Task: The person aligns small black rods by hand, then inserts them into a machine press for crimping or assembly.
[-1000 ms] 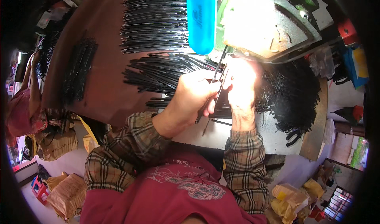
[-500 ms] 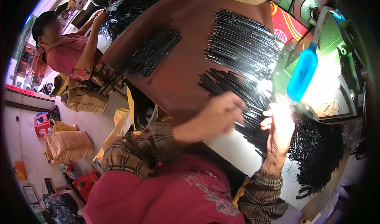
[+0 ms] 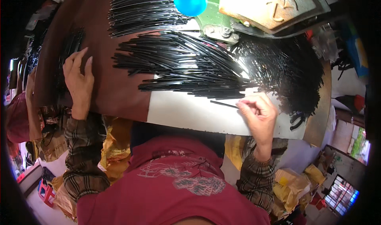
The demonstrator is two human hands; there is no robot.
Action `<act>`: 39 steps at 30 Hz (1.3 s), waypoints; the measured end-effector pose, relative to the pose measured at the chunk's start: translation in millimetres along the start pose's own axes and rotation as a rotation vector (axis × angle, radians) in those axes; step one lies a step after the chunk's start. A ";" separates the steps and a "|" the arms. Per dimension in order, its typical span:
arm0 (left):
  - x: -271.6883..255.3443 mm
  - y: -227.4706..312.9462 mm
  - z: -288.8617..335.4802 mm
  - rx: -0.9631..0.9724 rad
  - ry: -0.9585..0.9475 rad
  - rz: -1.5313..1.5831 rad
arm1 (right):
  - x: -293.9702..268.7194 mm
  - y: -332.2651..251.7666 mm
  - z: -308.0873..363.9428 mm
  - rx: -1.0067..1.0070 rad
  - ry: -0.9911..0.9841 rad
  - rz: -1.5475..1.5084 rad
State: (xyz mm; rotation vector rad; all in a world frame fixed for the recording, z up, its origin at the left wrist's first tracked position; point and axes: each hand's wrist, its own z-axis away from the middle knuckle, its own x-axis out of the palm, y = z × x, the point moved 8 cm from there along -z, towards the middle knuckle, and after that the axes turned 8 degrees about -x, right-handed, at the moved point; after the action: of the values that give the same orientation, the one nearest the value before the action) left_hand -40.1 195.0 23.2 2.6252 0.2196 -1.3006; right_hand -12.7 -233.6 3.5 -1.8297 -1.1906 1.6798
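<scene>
Counter [image 3: 184, 110] surface: pale at the near edge, brown sheet [image 3: 115, 96] to the left. Reference: central pile of black strips [image 3: 178, 62]. From where I stand, a single black strip [image 3: 223, 104] lies just nearside of the pile, long axis roughly left to right. The nearer right hand [image 3: 260, 113] pinches its right end. Left hand [image 3: 79, 80]: well left of the pile, fingers spread, beside a dark bundle [image 3: 72, 42]; contact cannot be confirmed.

- Strip [image 3: 224, 104] at right fingers [image 3: 256, 100]: black.
- Tabletop [image 3: 186, 110] beneath right fingers: white.
- Sheet [image 3: 119, 84] beneath left fingers [image 3: 80, 57]: reddish brown.
- Sleeves [image 3: 257, 179] behind fingers: brown-black plaid.
</scene>
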 end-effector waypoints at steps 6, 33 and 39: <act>-24.7 143.9 16.3 0.099 -0.165 0.718 | 10.8 -17.7 8.5 -0.342 -0.075 0.260; 49.2 220.6 37.9 -0.429 -1.025 1.369 | -75.4 41.9 23.4 0.293 0.055 0.308; 61.8 243.2 24.8 -0.372 -1.073 1.471 | 10.9 -17.8 -35.2 -0.062 -0.022 -0.267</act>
State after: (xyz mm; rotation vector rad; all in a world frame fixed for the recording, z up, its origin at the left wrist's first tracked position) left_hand 32.0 -44.0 -12.7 0.8625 -1.1900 -1.4362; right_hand 14.0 -206.0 17.7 -1.6069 -1.4400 1.5315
